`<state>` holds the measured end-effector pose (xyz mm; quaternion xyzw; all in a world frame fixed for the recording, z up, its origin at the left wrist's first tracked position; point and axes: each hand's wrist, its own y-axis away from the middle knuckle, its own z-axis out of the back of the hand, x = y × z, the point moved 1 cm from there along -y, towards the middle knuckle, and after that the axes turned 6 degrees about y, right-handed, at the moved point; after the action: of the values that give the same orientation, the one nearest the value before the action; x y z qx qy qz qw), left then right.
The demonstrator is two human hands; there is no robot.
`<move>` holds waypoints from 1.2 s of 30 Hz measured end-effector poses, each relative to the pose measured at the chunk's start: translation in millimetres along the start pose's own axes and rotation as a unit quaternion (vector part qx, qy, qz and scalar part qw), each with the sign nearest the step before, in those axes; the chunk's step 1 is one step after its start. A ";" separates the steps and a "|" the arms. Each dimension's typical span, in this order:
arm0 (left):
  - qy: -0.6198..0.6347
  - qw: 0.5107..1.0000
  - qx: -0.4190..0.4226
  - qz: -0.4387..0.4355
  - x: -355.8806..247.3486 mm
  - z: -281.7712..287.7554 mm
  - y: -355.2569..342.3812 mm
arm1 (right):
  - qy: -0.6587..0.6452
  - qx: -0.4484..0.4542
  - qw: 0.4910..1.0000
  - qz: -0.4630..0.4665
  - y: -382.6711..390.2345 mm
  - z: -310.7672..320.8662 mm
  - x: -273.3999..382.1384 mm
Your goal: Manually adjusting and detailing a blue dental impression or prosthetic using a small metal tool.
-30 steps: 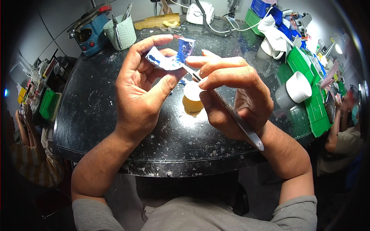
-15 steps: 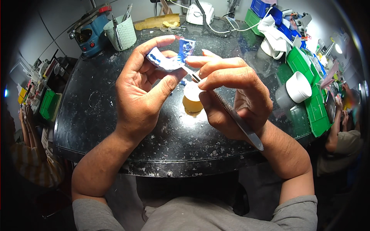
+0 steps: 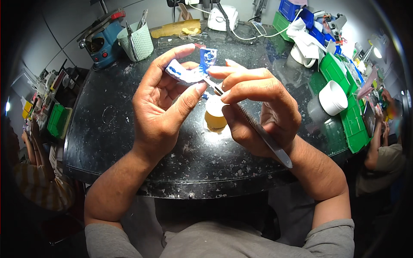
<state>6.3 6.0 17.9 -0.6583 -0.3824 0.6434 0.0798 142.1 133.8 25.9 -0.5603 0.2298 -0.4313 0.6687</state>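
My left hand [image 3: 159, 116] is closed around a blue-and-white moulded piece [image 3: 183, 73], holding it up over the table, with an upright blue section [image 3: 208, 58] on its right. My right hand [image 3: 264, 112] grips a slim metal tool with a ridged handle [image 3: 271, 142], its narrow tip reaching into the piece where the two sections join. A right fingertip rests at the edge of the blue section, possibly touching it. Below and between my hands stands an amber container with a white top [image 3: 214, 118], partly hidden by my fingers.
The black worktable [image 3: 103, 142] holds a blue machine [image 3: 99, 49], a mint cup of tools [image 3: 135, 43], a white device [image 3: 221, 19] with cables, yellow card [image 3: 172, 26], a white tub [image 3: 333, 98], green trays [image 3: 350, 133] and blue bins [image 3: 294, 10]. Co-workers' arms [image 3: 378, 146] [image 3: 34, 150] show at both sides.
The piece, my left hand and the background sit slightly lower and further right in the picture. The tool tip remains at the piece, and both grips look much the same.
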 end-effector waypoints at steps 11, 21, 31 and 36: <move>-0.064 0.997 -0.018 -0.035 -1.0 -0.8 0.9 | 0.003 0.004 1.000 -0.021 3.7 -0.8 -2.9; -0.016 0.999 -0.027 -0.017 1.5 -0.3 6.0 | 0.003 0.022 0.999 -0.032 3.4 -0.4 -1.2; -0.040 0.999 -0.016 -0.031 -1.7 0.2 3.2 | -0.005 0.014 1.000 -0.025 2.9 -2.5 -1.0; -0.059 0.997 -0.016 -0.043 0.3 1.4 2.7 | -0.010 0.025 0.998 -0.049 5.1 -2.5 -0.1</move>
<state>6.1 3.7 15.8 -0.6030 -0.4248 0.6711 0.0743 141.7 132.5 20.3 -0.5583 0.1841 -0.4634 0.6630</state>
